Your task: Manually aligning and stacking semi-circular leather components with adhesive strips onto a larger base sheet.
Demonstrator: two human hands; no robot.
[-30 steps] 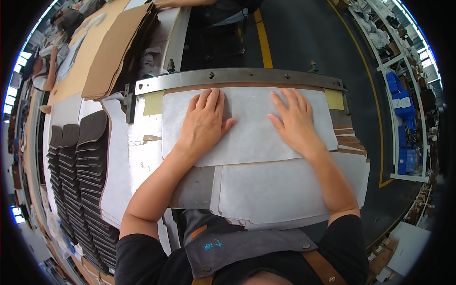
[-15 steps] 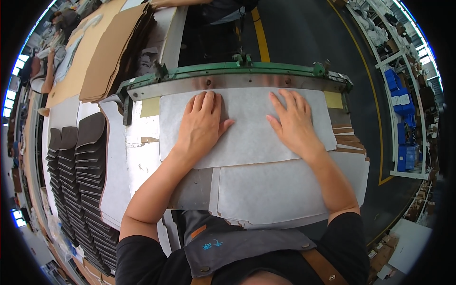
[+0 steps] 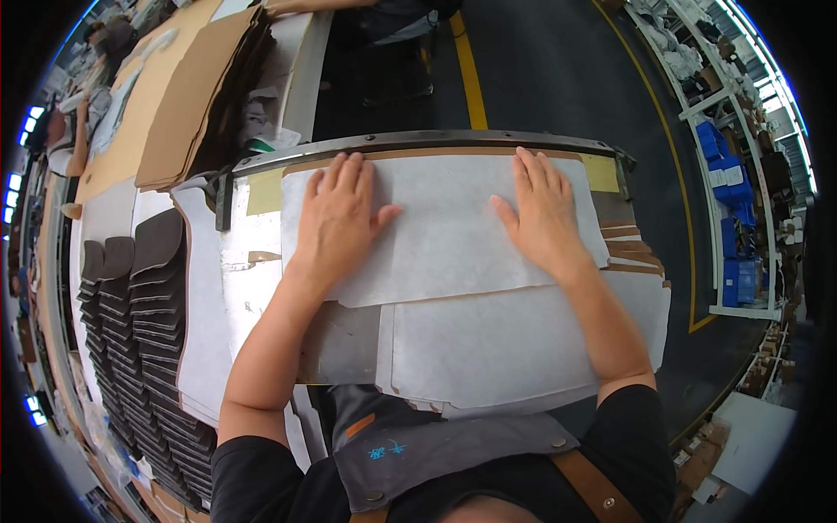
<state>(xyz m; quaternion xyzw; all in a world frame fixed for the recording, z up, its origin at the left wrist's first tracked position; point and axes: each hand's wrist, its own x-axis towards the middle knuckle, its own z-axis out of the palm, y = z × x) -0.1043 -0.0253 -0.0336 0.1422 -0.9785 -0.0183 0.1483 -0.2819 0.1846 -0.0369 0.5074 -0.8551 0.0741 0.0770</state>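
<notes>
A pale grey-white sheet (image 3: 440,235) lies on the work surface in front of me, with a narrow brown strip (image 3: 445,152) along its far edge. My left hand (image 3: 336,222) rests flat on its left part, fingers stretched toward the strip and thumb apart. On the right part lies my right hand (image 3: 547,209), also flat, its fingertips at the brown strip. Just beyond the fingertips a long metal bar (image 3: 418,138) runs across the surface. Nearer my body, a stack of similar pale sheets (image 3: 497,349) with brown edges lies partly under the top sheet.
Dark grey padded pieces (image 3: 159,253) overlap in rows at the left. Behind them lies a pile of brown sheets (image 3: 196,96). Another person's arm (image 3: 323,5) reaches in at the top. Shelving (image 3: 708,105) with blue bins (image 3: 728,179) stands right, beyond the dark floor.
The green bar with clamps beyond the sheet is no longer seen; a plain metal bar shows there. The brown strip has come into sight. Both hands have shifted slightly toward the far edge.
</notes>
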